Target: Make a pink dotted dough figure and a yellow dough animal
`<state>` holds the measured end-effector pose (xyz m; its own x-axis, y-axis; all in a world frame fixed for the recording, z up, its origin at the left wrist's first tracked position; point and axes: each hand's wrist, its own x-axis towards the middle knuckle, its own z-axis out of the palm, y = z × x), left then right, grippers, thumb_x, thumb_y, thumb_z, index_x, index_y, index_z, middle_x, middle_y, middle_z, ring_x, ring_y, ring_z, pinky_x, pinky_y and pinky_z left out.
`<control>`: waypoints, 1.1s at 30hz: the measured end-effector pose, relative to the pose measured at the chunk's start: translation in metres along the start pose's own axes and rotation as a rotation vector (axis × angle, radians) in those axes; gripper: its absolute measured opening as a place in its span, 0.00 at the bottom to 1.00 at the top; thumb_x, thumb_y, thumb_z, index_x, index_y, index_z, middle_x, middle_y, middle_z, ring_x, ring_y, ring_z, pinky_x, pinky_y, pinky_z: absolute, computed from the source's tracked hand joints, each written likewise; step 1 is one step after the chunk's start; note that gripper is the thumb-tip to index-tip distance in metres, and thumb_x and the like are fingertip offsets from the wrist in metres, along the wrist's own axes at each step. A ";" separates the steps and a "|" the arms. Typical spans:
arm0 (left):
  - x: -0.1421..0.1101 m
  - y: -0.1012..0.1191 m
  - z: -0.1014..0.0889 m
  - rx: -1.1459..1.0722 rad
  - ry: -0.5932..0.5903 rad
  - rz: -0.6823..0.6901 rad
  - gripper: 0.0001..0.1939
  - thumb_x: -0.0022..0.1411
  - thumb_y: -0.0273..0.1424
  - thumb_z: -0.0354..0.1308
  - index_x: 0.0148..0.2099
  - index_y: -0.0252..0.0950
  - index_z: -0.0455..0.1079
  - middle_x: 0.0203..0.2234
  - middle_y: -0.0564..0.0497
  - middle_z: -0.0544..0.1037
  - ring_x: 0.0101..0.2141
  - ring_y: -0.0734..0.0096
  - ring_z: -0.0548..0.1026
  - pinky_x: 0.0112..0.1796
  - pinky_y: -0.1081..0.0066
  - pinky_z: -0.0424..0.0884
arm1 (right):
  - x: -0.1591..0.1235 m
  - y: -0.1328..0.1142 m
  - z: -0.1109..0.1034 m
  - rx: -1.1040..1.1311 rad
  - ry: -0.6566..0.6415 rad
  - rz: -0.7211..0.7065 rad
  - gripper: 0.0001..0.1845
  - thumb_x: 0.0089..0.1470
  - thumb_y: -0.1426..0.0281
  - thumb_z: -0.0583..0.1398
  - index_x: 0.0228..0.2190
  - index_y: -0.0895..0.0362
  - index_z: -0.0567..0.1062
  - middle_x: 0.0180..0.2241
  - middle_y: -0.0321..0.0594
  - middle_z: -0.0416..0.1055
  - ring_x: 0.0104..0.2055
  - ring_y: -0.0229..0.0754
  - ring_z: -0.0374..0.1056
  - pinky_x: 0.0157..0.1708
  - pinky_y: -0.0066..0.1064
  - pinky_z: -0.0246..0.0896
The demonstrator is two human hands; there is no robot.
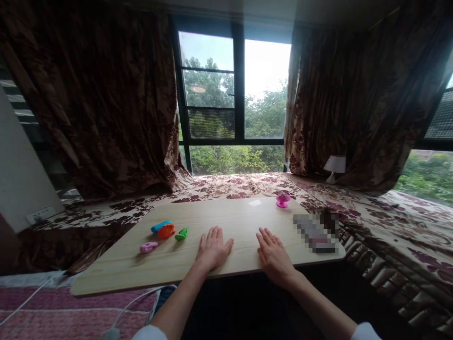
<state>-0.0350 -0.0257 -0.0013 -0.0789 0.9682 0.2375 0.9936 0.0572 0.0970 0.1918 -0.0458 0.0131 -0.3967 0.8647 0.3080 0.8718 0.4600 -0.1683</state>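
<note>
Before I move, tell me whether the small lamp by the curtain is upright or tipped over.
Upright: the lamp stands with its shade on top and its narrower base below.

Backlit by window (264, 89), panes blown out near top; curtains (116, 104) dim, soft shadows beside hands, pixelated block over table's (247, 219) right edge.

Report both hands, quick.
Left hand: open, palm down on the table, holding nothing.
Right hand: open, resting on the table near its front edge, nothing in its grasp.
</note>
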 end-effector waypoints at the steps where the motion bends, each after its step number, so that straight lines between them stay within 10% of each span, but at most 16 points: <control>1: 0.000 0.001 0.000 0.005 0.001 0.001 0.37 0.60 0.52 0.36 0.62 0.31 0.51 0.62 0.40 0.55 0.61 0.57 0.49 0.57 0.52 0.41 | 0.003 -0.010 0.002 0.001 0.005 -0.016 0.25 0.61 0.66 0.44 0.58 0.57 0.57 0.63 0.39 0.45 0.65 0.43 0.36 0.60 0.37 0.34; 7: 0.001 0.001 0.000 0.032 -0.010 0.013 0.40 0.59 0.53 0.28 0.62 0.28 0.51 0.62 0.39 0.53 0.61 0.57 0.48 0.57 0.55 0.42 | 0.074 -0.044 0.012 -0.003 0.044 -0.001 0.22 0.61 0.62 0.48 0.53 0.59 0.64 0.55 0.47 0.61 0.63 0.48 0.44 0.60 0.46 0.33; 15: 0.001 -0.002 -0.001 0.022 -0.022 0.012 0.42 0.59 0.53 0.27 0.63 0.28 0.49 0.62 0.40 0.52 0.62 0.58 0.47 0.57 0.56 0.41 | 0.104 0.016 -0.002 -0.031 0.041 0.155 0.17 0.58 0.66 0.56 0.48 0.58 0.67 0.48 0.44 0.65 0.46 0.44 0.66 0.43 0.43 0.64; 24: -0.002 0.001 -0.004 -0.008 -0.011 -0.005 0.39 0.60 0.53 0.33 0.63 0.30 0.49 0.62 0.40 0.52 0.62 0.58 0.47 0.57 0.54 0.39 | 0.002 -0.006 -0.009 -0.033 -0.011 -0.040 0.23 0.61 0.67 0.46 0.57 0.54 0.59 0.64 0.37 0.42 0.65 0.44 0.34 0.61 0.39 0.33; 33: 0.000 0.001 -0.004 0.025 -0.018 0.010 0.41 0.60 0.53 0.27 0.63 0.28 0.50 0.62 0.40 0.53 0.62 0.58 0.47 0.57 0.56 0.41 | 0.092 -0.048 0.010 -0.017 0.040 -0.002 0.24 0.61 0.60 0.49 0.55 0.57 0.61 0.59 0.46 0.56 0.62 0.51 0.45 0.59 0.51 0.33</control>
<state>-0.0342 -0.0269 0.0022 -0.0675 0.9730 0.2208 0.9961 0.0531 0.0702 0.1102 0.0134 0.0398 -0.3873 0.8546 0.3460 0.8758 0.4582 -0.1516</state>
